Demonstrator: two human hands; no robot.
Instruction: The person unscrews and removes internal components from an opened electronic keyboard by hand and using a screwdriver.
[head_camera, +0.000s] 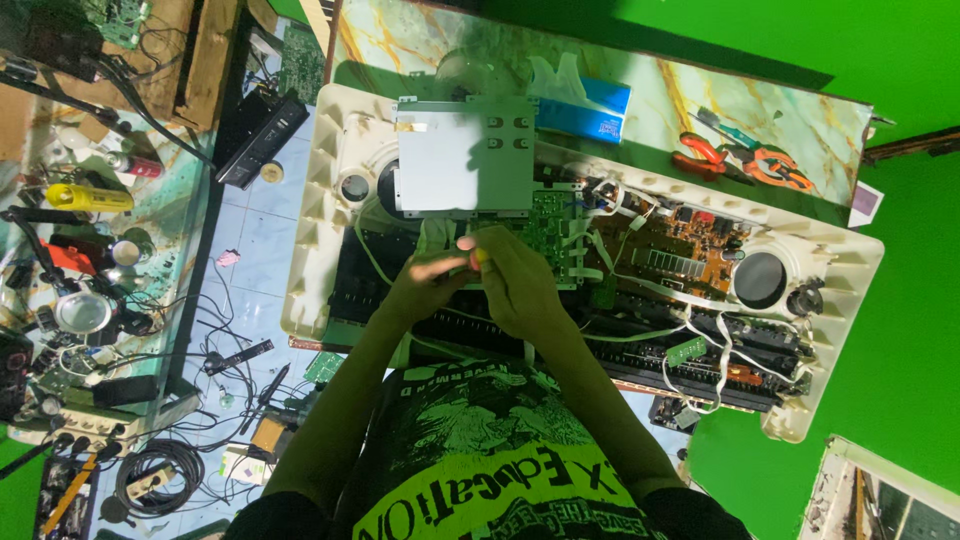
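An opened electronic keyboard with a cream plastic casing (310, 270) lies in front of me, its insides showing. A grey metal plate (465, 155) covers the upper left part, beside a green circuit board (548, 225) and a brown circuit board (680, 250). My left hand (420, 285) and my right hand (520, 290) meet over the green board's lower edge. Both pinch a small yellow-handled tool (481, 256), whose tip is hidden by my fingers. White ribbon cables (700, 330) run across the boards.
Round speakers (760, 280) sit in the casing's corners. A blue tissue box (590, 105) and orange-handled pliers (745, 155) lie on the marble-patterned surface behind. A cluttered bench (80, 250) with a yellow cylinder (90, 197) stands at left; cables (160, 475) lie on the tiled floor.
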